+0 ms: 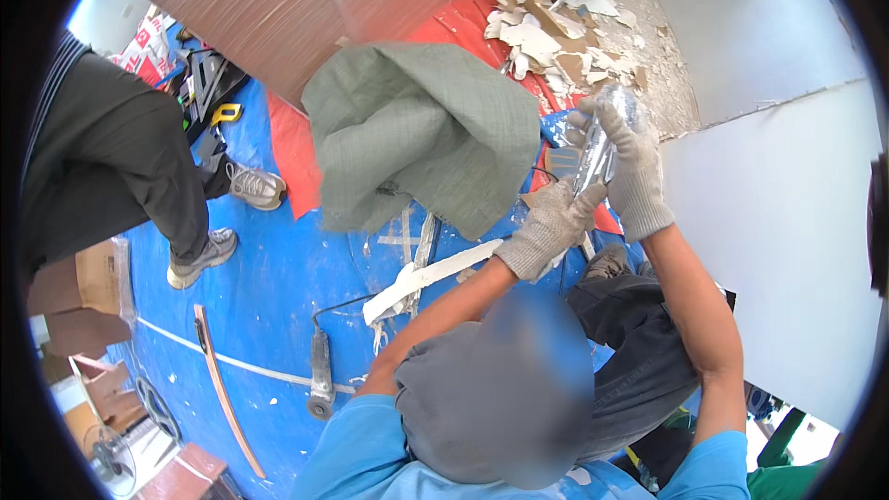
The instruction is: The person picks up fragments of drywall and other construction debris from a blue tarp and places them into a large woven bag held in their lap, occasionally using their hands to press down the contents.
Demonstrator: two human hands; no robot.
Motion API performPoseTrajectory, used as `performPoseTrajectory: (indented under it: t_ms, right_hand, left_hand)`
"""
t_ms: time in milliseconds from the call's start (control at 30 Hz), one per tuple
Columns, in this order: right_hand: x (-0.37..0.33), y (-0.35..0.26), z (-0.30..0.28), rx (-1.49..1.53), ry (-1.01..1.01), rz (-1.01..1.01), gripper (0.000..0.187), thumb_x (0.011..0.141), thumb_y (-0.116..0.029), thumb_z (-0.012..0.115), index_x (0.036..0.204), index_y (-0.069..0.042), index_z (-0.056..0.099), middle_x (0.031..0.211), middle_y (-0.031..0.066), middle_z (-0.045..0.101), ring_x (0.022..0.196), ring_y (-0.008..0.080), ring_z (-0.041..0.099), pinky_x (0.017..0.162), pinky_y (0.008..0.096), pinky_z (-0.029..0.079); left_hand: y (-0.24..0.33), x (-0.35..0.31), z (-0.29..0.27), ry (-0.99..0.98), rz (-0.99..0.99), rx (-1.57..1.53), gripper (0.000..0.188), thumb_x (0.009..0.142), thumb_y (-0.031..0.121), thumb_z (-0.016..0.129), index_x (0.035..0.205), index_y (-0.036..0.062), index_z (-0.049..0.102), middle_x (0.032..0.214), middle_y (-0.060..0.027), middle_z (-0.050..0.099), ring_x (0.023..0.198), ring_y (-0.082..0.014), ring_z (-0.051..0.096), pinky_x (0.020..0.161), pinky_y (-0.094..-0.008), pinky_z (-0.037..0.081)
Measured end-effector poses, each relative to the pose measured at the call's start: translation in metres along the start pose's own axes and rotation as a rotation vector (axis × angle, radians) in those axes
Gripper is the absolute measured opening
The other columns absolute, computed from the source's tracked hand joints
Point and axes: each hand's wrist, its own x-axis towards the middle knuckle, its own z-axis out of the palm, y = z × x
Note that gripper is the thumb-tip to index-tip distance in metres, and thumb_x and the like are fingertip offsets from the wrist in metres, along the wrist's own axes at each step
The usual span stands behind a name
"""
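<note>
Both of my hands wear light knitted gloves and hold a shiny silver tube (594, 159) that slants up and to the right. My left hand (554, 224) is closed round its lower end. Higher up, my right hand (633, 156) has its fingers curled about the tube. What the tube contains cannot be made out. Just left of it lies a crumpled grey-green cloth (421, 130). A long white strip (433, 280) rests on the blue floor sheet (278, 315), partly behind my left forearm.
Broken white pieces (546, 42) are heaped on the far floor. A white panel (773, 231) stands close on the right, a wood-grain panel (241, 9) at the far left. An angle grinder (320, 375) and a thin wooden strip (225, 389) lie left. Another person's leg (139, 157) is beyond.
</note>
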Motion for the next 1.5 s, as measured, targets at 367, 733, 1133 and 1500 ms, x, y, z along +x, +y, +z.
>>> performPoseTrajectory:
  t_ms: [367, 733, 1133, 1500]
  right_hand:
    - [0.018, -0.014, 0.051, -0.057, 0.076, -0.596, 0.024, 0.097, -0.015, 0.072, 0.111, 0.002, 0.063, 0.083, 0.0081, 0.069, 0.068, 0.0136, 0.066, 0.061, 0.0269, 0.055]
    - [-0.05, 0.084, 0.096, 0.147, 0.051, -0.249, 0.021, 0.1, -0.021, 0.069, 0.104, -0.002, 0.062, 0.082, 0.0045, 0.065, 0.066, 0.0116, 0.06, 0.056, 0.0269, 0.05]
    - [-0.042, 0.115, 0.073, 0.23, -0.287, 0.051, 0.055, 0.102, -0.007, 0.061, 0.151, 0.004, 0.04, 0.144, 0.0173, 0.057, 0.126, 0.0227, 0.062, 0.101, 0.0364, 0.056]
    - [-0.029, 0.187, 0.052, -0.416, -0.399, 0.504, 0.046, 0.081, -0.011, 0.078, 0.121, 0.008, 0.064, 0.098, 0.0166, 0.074, 0.081, 0.0224, 0.073, 0.069, 0.0353, 0.059]
  left_hand:
    - [0.005, -0.042, -0.047, 0.267, -0.32, -0.977, 0.092, 0.095, 0.06, 0.067, 0.15, -0.0069, 0.035, 0.14, -0.0254, 0.05, 0.126, -0.0395, 0.056, 0.098, -0.0497, 0.055]
    - [-0.029, 0.001, -0.111, 0.4, 0.204, -1.372, 0.046, 0.103, 0.034, 0.062, 0.14, 0.0143, 0.043, 0.074, -0.0003, 0.059, 0.066, -0.0203, 0.066, 0.061, -0.0387, 0.058]
    - [0.036, -0.006, -0.126, 0.425, 0.093, -0.215, 0.034, 0.101, 0.017, 0.063, 0.133, 0.0075, 0.054, 0.091, -0.0124, 0.067, 0.079, -0.0197, 0.069, 0.07, -0.0341, 0.058]
    - [-0.092, -0.11, -0.188, 0.466, -0.058, 0.931, 0.038, 0.096, 0.038, 0.064, 0.121, 0.0099, 0.07, 0.126, -0.0165, 0.067, 0.112, -0.0437, 0.062, 0.091, -0.0499, 0.051]
